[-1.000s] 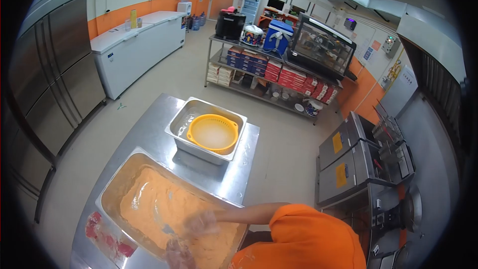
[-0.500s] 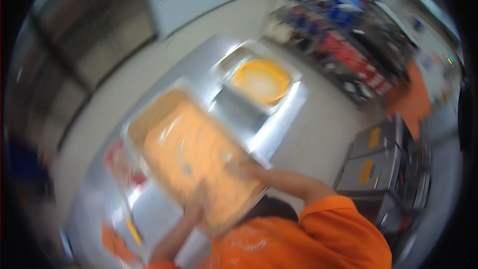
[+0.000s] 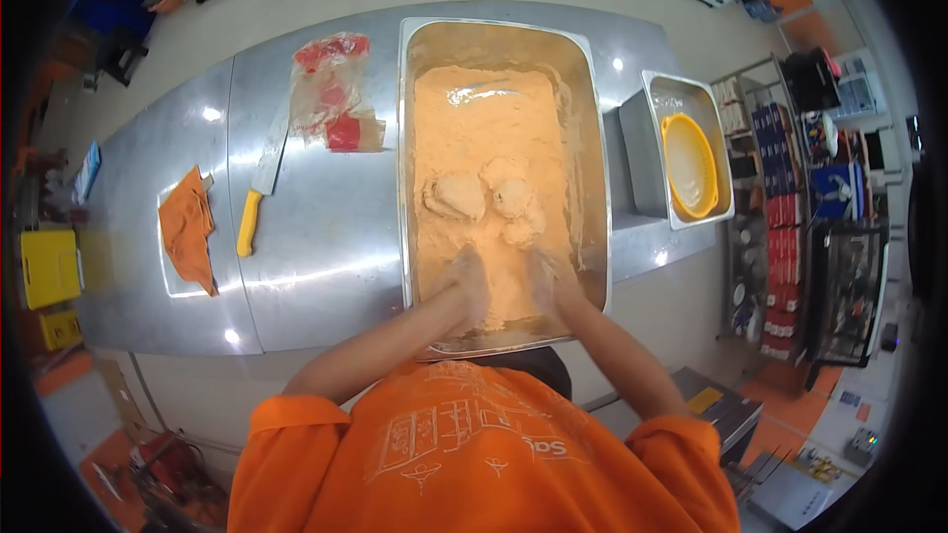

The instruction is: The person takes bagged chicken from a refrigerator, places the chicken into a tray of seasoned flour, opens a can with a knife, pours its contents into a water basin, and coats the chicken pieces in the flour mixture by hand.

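A deep metal tray (image 3: 585, 276) holds orange-tinted powder (image 3: 484, 109). Several coated lumps sit in its middle, one on the left (image 3: 456, 195) and others on the right (image 3: 513, 199). My left hand (image 3: 468, 286) is in the powder near the tray's close end, just below the left lump. Across from it, my right hand (image 3: 543, 281) is also in the powder, below the right lumps. The two hands are apart, with powder between them. Powder covers both, and their fingers are partly buried and blurred, so their pose is unclear.
Left of the tray lie a red and clear plastic bag (image 3: 329, 89), a knife with a yellow handle (image 3: 249, 222) and an orange cloth (image 3: 188, 229). On the right stands a smaller metal pan (image 3: 644, 153) with a yellow strainer (image 3: 690, 168). Stocked shelves (image 3: 780, 227) are beyond.
The view has swung round to face the tray squarely, and the knife and cloth now show fully. Both hands are now side by side at the tray's near end, below the coated lumps.
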{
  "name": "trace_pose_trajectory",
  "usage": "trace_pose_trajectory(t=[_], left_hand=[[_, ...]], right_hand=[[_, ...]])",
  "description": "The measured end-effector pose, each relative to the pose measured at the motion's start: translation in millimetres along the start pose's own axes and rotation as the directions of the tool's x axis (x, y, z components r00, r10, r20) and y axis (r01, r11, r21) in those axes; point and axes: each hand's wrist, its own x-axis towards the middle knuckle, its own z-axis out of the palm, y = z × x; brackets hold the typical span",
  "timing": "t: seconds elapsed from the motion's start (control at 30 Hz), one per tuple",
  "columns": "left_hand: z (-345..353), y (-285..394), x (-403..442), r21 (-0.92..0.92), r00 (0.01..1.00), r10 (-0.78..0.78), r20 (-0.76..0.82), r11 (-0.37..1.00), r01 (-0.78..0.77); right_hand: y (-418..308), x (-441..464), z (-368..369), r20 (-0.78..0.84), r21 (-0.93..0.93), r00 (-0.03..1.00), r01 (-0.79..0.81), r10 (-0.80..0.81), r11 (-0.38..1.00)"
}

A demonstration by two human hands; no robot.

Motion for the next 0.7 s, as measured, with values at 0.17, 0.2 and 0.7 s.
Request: trace_pose_trajectory(t=[0.17,0.2,0.7], left_hand=[[31,61,-33,-0.255,0.942,0.122,0.311,0.966,-0.041],[27,71,-58,-0.208,0.950,0.130,0.285,0.976,-0.072],[36,88,-119,0.743,0.964,0.228,0.135,0.621,-0.251]], right_hand=[[9,4,-75,0.291,0.782,0.861,-0.465,0.416,0.415],[6,-5,-121,0.455,0.816,0.748,-0.568,0.483,0.110],[10,13,-198,-0.305,0.641,0.901,-0.046,0.309,0.766]])
